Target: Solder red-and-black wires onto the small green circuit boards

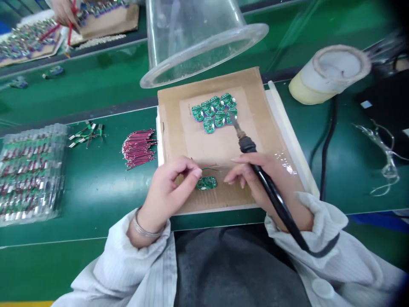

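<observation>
My left hand (172,185) is closed in a pinch, and thin red and black wires (209,166) stick out from its fingertips. Just under those fingertips a green circuit board (207,183) lies on the cardboard (172,149). A black soldering iron (270,187) rests in my right hand (255,175), its tip pointing away from me and up over the cardboard. The thumb and fingers of that hand reach toward the wires, apart from them. Farther back, a cluster of several green circuit boards (208,125) sits on the cardboard, partly behind the iron's tip.
A bundle of red and black wires (139,147) lies left of the cardboard. Beyond are small metal parts with wires (86,134) and filled clear trays (32,170). A clear funnel hood (204,55) hangs above. At right stands a white-yellow cylinder (319,81). Another person's hand (65,13) works far left.
</observation>
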A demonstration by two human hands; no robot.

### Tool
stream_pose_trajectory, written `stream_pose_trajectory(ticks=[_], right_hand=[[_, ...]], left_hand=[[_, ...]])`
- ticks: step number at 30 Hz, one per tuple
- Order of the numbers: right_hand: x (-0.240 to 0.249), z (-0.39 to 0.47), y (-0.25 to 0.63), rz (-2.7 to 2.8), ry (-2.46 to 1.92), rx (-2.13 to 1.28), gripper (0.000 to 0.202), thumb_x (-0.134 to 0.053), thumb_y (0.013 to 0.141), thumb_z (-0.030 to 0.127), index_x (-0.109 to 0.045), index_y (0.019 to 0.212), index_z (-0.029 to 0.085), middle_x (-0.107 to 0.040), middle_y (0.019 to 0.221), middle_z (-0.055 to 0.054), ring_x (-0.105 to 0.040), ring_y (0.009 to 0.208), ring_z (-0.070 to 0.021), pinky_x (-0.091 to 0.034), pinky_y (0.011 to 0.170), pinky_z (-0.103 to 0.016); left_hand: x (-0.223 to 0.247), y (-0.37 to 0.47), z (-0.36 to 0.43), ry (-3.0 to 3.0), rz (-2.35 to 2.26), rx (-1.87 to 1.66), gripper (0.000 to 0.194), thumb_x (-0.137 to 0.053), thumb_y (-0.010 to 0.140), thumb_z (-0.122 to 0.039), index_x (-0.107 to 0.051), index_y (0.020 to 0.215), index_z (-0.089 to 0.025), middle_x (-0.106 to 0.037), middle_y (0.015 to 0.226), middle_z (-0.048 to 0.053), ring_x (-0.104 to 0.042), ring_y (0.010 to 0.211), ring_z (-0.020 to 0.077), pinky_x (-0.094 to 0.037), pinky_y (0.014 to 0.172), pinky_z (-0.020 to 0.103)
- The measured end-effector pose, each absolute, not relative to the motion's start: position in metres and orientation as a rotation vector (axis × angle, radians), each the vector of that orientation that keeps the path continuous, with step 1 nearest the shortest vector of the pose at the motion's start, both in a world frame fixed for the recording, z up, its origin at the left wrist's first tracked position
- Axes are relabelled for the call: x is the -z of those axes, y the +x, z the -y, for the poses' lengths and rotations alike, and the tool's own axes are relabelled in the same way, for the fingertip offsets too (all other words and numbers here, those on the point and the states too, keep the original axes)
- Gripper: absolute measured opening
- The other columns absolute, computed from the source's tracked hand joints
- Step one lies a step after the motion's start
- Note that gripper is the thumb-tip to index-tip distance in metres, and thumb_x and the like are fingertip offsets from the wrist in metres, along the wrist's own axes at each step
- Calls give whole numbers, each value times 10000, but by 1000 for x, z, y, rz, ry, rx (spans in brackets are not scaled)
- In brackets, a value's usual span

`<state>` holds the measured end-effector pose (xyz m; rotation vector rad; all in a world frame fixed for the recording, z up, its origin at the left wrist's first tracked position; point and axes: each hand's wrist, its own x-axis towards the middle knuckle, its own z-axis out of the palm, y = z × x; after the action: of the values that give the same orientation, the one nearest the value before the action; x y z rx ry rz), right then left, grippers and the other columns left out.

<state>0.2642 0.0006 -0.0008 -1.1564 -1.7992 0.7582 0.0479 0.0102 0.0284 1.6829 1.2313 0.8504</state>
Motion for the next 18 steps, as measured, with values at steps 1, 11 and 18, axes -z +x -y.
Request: stream_pose_trajectory(ticks=[1, 11, 18], right_hand=[[-1, -1, 263, 1756, -1142, -788, 211, -529, 921, 125, -529, 1093, 247, -720, 786, 20, -698, 691, -125, -568, 616, -246], [3, -6, 254, 1329, -958, -1167, 432, -778, 747, 171, -461, 1030, 244, -717, 852, 14, -718, 771, -141, -603, 661, -228], [5, -4, 254, 1275, -980, -1102, 363, -760, 755, 116, -497, 969, 246, -669, 803, 48, -704, 730, -108, -594, 668, -201]], left_hand=[[-26, 55, -10, 1675, -1208, -839, 149, -568, 902, -211, -605, 760, -185, -585, 681, -17, -521, 636, 101, -426, 598, 244], [-18, 73, -12, 1718, -1107, -877, 144, -545, 922, -195, -586, 785, -181, -564, 710, -12, -524, 679, 97, -432, 646, 240], [-20, 76, -11, 1798, -1119, -817, 62, -583, 896, -189, -627, 866, -157, -628, 712, -5, -571, 634, 82, -469, 606, 197]])
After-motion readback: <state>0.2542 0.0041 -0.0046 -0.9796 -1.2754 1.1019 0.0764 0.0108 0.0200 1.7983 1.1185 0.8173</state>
